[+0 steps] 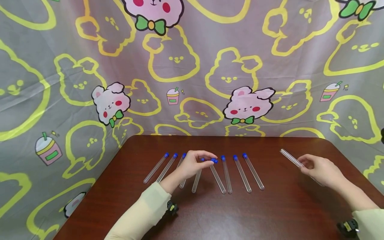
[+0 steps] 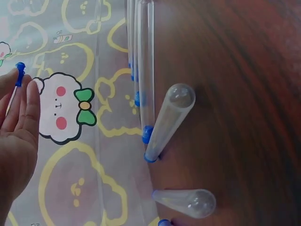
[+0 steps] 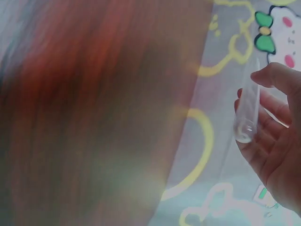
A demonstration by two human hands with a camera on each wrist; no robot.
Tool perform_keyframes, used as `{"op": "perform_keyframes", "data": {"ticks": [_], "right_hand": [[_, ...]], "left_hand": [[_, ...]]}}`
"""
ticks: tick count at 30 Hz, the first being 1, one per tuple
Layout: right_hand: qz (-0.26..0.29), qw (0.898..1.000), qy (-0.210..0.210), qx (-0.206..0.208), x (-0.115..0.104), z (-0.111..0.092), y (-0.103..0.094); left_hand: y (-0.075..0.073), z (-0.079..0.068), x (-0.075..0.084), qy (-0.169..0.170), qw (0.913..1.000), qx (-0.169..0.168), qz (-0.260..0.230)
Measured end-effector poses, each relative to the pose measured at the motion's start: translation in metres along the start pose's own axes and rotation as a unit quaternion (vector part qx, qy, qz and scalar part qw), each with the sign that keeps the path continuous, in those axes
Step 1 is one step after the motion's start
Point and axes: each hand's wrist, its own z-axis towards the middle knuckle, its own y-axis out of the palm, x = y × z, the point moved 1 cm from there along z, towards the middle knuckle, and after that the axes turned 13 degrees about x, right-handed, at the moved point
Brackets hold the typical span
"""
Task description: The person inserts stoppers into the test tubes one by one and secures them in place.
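Note:
Between thumb and fingertips, my left hand [image 1: 190,165] pinches a small blue cap [image 2: 20,70] above the row of tubes. My right hand [image 1: 321,169], over the right side of the table, holds a clear test tube [image 1: 290,157]. In the right wrist view the thumb presses this tube [image 3: 248,110] against the fingers, its rounded end near the palm; its far end shows no blue cap. Several clear test tubes [image 1: 242,175] with blue caps lie side by side, capped ends away from me. The left hand and forearm partly cover some of them.
The tubes lie on a dark brown wooden table [image 1: 240,216]. A grey cloth [image 1: 192,66] printed with cartoon animals hangs behind and beside the table. Dark devices are strapped at the left wrist [image 1: 172,208] and right wrist [image 1: 348,228].

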Motion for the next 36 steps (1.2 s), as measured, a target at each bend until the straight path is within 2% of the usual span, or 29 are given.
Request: {"op": "perform_keyframes", "data": {"ticks": [6, 10, 15, 21, 28, 36], "right_hand": [[0.016, 0.999, -0.026, 0.039, -0.026, 0.001, -0.006], [0.028, 0.996, -0.051, 0.065, -0.043, 0.002, -0.009], [0.057, 0.993, -0.073, 0.075, -0.062, 0.003, -0.010], [0.104, 0.987, -0.103, 0.073, -0.084, 0.005, -0.011], [0.147, 0.976, -0.148, 0.054, -0.108, 0.008, -0.003], [0.186, 0.966, -0.176, 0.040, -0.128, 0.010, 0.006]], "left_hand": [[0.003, 0.006, -0.022, 0.032, 0.9992, -0.012, 0.020], [0.003, 0.008, -0.020, 0.051, 0.9982, -0.013, 0.029], [0.004, 0.012, -0.017, 0.049, 0.9983, -0.010, 0.030], [0.004, 0.018, -0.014, 0.059, 0.9982, 0.003, 0.016], [0.007, 0.024, -0.012, 0.078, 0.9967, 0.019, -0.014], [0.013, 0.024, -0.010, 0.062, 0.9974, 0.023, -0.030]]}}
